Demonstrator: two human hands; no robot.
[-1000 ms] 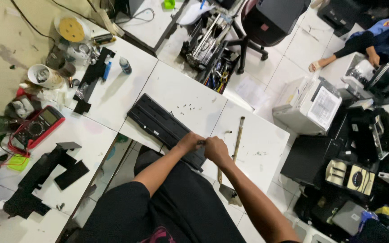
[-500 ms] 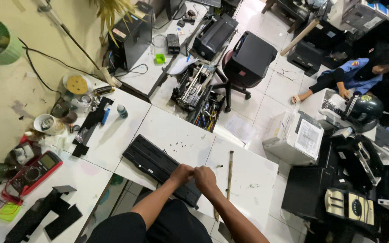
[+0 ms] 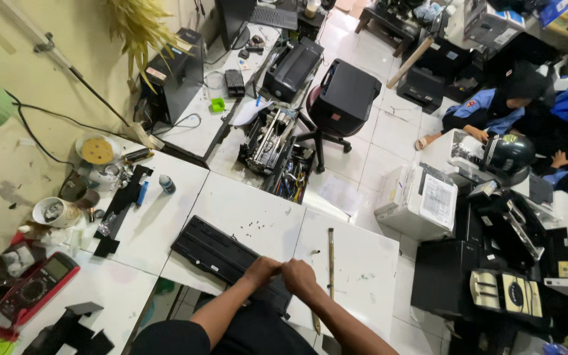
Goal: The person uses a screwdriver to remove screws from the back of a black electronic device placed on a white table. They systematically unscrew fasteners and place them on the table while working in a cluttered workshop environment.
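Two hands, the left hand (image 3: pixel 261 269) and right hand (image 3: pixel 299 277), meet fingertip to fingertip at lower centre of the frame, curled over the near end of a long black panel (image 3: pixel 215 253); whether they pinch anything I cannot tell. That panel lies slantwise on the white surface (image 3: pixel 258 213), a thin stick (image 3: pixel 330 253) just right of the hands.

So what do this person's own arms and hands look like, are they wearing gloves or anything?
No gloves: the left hand and right hand are bare, with no ring, watch or band that I can make out. Both forearms are uncovered too. A short dark sleeve shows at the left upper arm; the right arm's sleeve lies outside the picture.
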